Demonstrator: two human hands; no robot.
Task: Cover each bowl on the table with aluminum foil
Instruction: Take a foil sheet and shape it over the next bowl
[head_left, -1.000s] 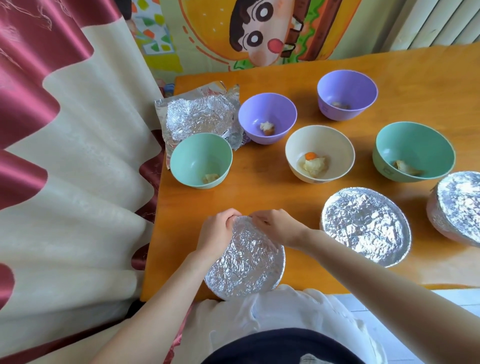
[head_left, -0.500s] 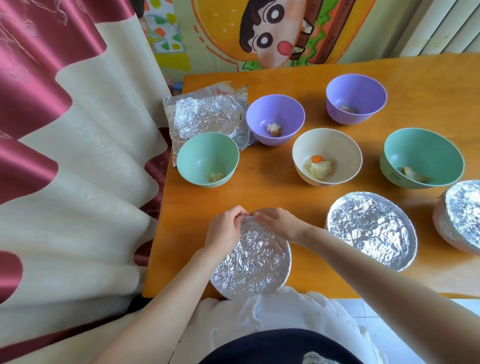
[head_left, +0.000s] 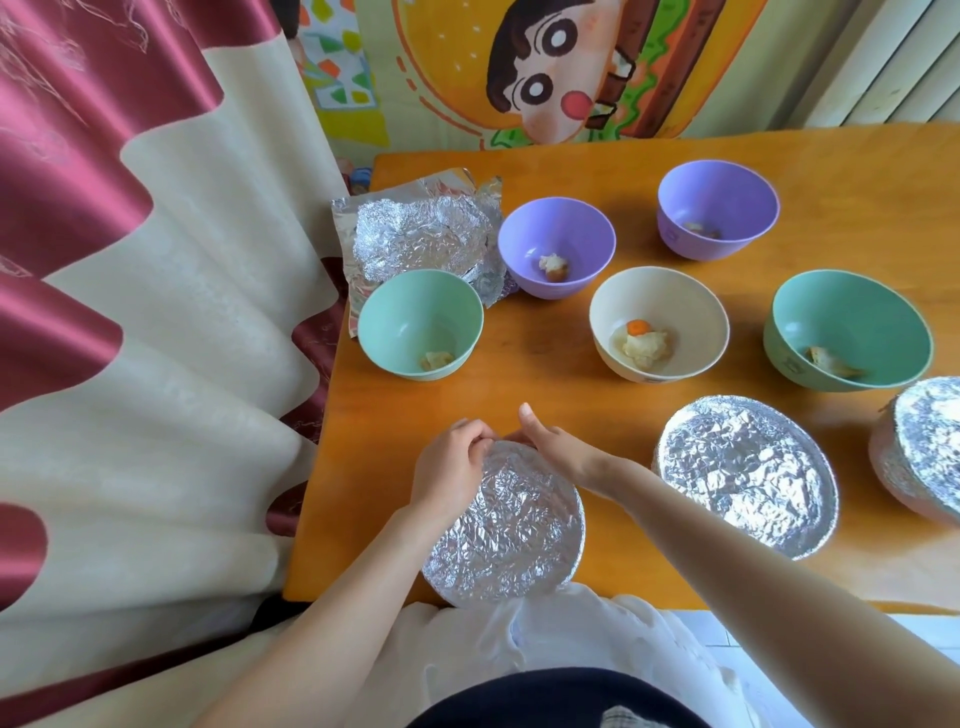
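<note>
An orange wooden table (head_left: 545, 384) stands against a wall hung with a cartoon poster (head_left: 545, 67). A red and cream curtain (head_left: 130, 312) falls well left of the hands, and a pale ribbed panel (head_left: 883, 57) stands far off to their right. At the near edge, the left hand (head_left: 452, 467) and right hand (head_left: 556, 447) meet on the far rim of the nearest covered bowl (head_left: 509, 525), their fingers curled over its foil edge and pinching it. Just right of the grip sits a second covered bowl (head_left: 743, 473). Beyond the hands stand five uncovered bowls: a small green bowl (head_left: 421, 322), a purple bowl (head_left: 556, 244), a cream bowl (head_left: 660, 322), a far purple bowl (head_left: 717, 213) and a large green bowl (head_left: 852, 327), each holding a scrap of food too small to identify. Crumpled loose foil (head_left: 421, 234) lies behind the small green bowl, partly hidden by it. A third covered bowl (head_left: 924, 447) is cut off by the right frame edge. The fingertips are tucked behind the rim, and the bowl under the foil cannot be seen.
</note>
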